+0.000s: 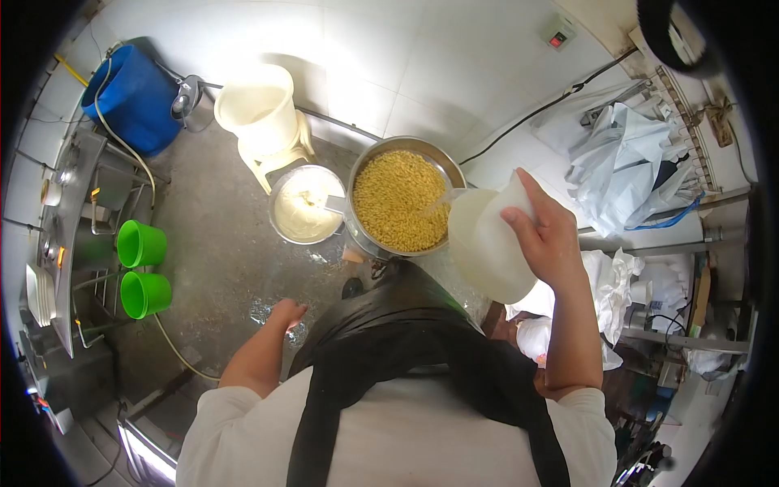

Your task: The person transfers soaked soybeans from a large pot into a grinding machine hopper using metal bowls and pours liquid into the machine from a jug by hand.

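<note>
My right hand grips a translucent white plastic jug by its rim side. The jug is tilted towards a round metal hopper, and a clear stream of liquid runs from it onto the yellow soaked beans inside. Low on my left side hangs my left hand, its fingers loosely curled with nothing seen in them. Just left of the hopper, under a short metal chute, a metal pot holds a thick creamy white mass.
A cream plastic bucket stands on a plastic stool by the wall. Further left are a blue barrel, two green buckets and a metal sink. Plastic bags hang at right. The floor looks wet.
</note>
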### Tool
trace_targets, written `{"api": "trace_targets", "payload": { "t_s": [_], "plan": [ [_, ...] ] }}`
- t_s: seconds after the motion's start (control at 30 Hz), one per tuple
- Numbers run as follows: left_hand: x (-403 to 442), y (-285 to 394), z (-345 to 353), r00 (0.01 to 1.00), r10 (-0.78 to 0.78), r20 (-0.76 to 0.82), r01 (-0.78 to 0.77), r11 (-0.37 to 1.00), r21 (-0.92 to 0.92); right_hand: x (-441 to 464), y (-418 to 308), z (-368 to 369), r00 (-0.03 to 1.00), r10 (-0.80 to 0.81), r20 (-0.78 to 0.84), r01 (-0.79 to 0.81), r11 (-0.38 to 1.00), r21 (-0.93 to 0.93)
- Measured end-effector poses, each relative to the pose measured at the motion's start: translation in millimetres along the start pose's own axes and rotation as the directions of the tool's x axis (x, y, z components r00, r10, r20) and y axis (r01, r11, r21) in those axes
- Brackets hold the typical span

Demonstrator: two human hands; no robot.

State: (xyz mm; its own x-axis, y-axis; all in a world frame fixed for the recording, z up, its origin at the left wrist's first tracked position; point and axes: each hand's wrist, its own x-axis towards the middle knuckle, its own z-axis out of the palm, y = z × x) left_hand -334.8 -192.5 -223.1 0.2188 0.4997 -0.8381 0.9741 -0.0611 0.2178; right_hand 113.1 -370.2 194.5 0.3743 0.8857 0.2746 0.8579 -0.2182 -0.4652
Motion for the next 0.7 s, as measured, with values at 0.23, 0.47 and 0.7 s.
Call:
{"api": "trace_targets", "payload": {
  "t_s": [0.23, 0.47, 0.7],
  "plan": [
    [119, -52, 64, 0.874, 0.485, 0.029, -0.453, 0.791, 0.411, -5, 6, -5, 1.0, 0.009, -0.006, -0.009, 1.0, -0.022],
    [19, 30, 11, 0.994, -0.029, -0.109, 0.021, 0.997, -0.072, -5, 8, -6, 1.0, 0.014, -0.002, -0.014, 1.0, -0.028],
    [56, -12, 20, 0.951, 0.286, 0.113, -0.285, 0.683, 0.672, -1, 1, -1, 0.998, 0.062, 0.028, -0.062, 0.998, 0.01]
  ]
}}
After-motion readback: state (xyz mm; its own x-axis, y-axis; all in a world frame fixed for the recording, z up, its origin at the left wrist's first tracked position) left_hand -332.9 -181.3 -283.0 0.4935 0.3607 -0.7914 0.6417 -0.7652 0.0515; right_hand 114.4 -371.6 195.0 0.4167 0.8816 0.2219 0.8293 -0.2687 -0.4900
